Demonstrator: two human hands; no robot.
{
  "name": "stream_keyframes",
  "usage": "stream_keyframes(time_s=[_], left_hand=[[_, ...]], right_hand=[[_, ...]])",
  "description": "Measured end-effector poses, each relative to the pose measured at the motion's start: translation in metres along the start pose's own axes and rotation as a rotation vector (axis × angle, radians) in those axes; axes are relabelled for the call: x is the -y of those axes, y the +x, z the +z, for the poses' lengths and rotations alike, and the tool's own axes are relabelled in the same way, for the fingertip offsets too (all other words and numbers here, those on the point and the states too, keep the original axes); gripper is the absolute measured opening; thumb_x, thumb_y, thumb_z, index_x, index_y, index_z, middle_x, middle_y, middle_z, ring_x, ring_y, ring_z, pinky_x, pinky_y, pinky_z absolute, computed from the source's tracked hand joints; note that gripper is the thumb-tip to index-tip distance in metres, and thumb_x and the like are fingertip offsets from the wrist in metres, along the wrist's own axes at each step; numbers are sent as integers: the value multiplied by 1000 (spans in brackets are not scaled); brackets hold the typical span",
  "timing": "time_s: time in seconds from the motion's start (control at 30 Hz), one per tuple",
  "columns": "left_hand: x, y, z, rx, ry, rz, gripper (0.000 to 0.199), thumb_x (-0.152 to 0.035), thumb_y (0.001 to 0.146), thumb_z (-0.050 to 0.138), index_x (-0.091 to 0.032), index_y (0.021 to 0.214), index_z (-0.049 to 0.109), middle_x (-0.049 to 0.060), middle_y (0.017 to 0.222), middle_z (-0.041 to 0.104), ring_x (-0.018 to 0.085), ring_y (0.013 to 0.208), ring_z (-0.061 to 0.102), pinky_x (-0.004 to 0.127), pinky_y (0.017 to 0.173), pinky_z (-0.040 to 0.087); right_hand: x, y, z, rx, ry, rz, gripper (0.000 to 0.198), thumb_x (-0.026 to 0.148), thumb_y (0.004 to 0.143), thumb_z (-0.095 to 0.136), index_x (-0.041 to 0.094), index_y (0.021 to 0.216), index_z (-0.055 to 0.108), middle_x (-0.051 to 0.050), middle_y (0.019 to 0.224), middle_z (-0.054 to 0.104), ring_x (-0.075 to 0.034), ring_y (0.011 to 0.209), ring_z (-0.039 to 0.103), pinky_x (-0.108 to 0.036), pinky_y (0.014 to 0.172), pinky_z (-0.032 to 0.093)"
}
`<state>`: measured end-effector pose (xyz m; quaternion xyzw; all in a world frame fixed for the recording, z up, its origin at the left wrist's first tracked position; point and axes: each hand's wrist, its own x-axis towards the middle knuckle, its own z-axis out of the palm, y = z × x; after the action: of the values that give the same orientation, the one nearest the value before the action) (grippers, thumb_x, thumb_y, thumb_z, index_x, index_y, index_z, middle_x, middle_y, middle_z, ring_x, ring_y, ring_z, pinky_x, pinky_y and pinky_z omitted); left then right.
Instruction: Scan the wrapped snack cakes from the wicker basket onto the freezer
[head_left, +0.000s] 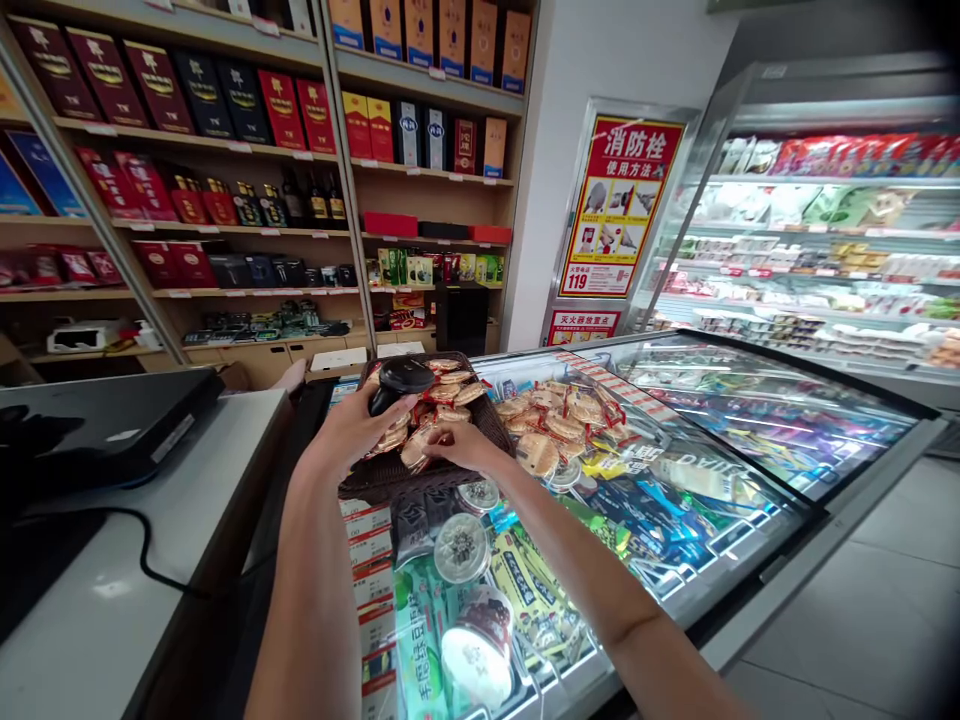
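Observation:
My left hand (358,428) is wrapped round a black handheld barcode scanner (405,374), its rounded head over a dark brown woven basket (386,482). The basket sits on a glass-topped freezer and holds several round biscuits in clear and red wrappers. With closed fingertips, my right hand (466,447) pinches the edge of one wrapped biscuit (415,451) at the basket's near side. More wrapped biscuits (559,418) lie in a loose pile on the glass, just right of the basket.
Under the freezer glass (675,400) are ice-cream tubs (460,547) and coloured packets. A counter (225,450) with a dark flat device (120,425) and black cable stands left. Shelves of boxed bottles (277,110) line the back; a lit refrigerated display (832,210) stands at right.

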<state>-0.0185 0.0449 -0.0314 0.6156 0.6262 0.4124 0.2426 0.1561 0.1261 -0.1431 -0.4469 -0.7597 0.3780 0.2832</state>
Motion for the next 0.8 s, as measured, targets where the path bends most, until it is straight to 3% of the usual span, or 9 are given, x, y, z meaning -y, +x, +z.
stream_keyframes(time_s=[0.2, 0.3, 0.4, 0.5, 0.63, 0.8], left_hand=[[-10, -1, 7, 65, 77, -30, 49, -66, 67, 70, -22, 88, 63, -2, 53, 58, 18, 51, 52, 24, 48, 32], [-20, -1, 15, 103, 63, -26, 51, -68, 70, 68, -22, 89, 61, -4, 49, 53, 17, 47, 48, 24, 47, 31], [-28, -3, 26, 119, -22, 29, 49, -68, 72, 66, -21, 85, 57, -5, 48, 50, 14, 46, 44, 24, 47, 30], [-32, -4, 37, 209, -94, 91, 48, -67, 75, 65, -21, 85, 54, -6, 51, 49, 12, 48, 43, 23, 50, 33], [-35, -4, 52, 328, -31, 115, 50, -67, 75, 66, -20, 90, 56, -6, 54, 50, 12, 49, 45, 23, 50, 36], [-40, -3, 80, 353, 1, 154, 47, -66, 78, 63, -20, 84, 55, -5, 53, 50, 12, 47, 45, 23, 46, 36]], right_hand=[[-5, -2, -54, -392, -218, 1, 2, 22, 84, 56, 22, 85, 54, 3, 74, 55, -14, 72, 52, -23, 66, 35], [-12, -10, -90, -495, -130, 1, 19, 24, 81, 52, 23, 101, 52, 5, 72, 52, -14, 69, 51, -23, 65, 36], [-19, -20, -120, -525, 43, 55, 30, 28, 79, 55, 23, 109, 51, 6, 71, 51, -13, 62, 49, -22, 59, 36], [-27, -29, -142, -540, 174, 129, 22, 27, 80, 56, 20, 101, 56, 4, 75, 54, -11, 62, 51, -21, 56, 36], [-36, -39, -164, -551, 226, 198, 23, 20, 80, 57, 18, 103, 59, 1, 81, 59, -10, 67, 54, -19, 58, 39], [-36, -52, -180, -530, 256, 212, 31, 15, 80, 58, 18, 111, 58, 0, 91, 63, -11, 72, 57, -19, 62, 42]])
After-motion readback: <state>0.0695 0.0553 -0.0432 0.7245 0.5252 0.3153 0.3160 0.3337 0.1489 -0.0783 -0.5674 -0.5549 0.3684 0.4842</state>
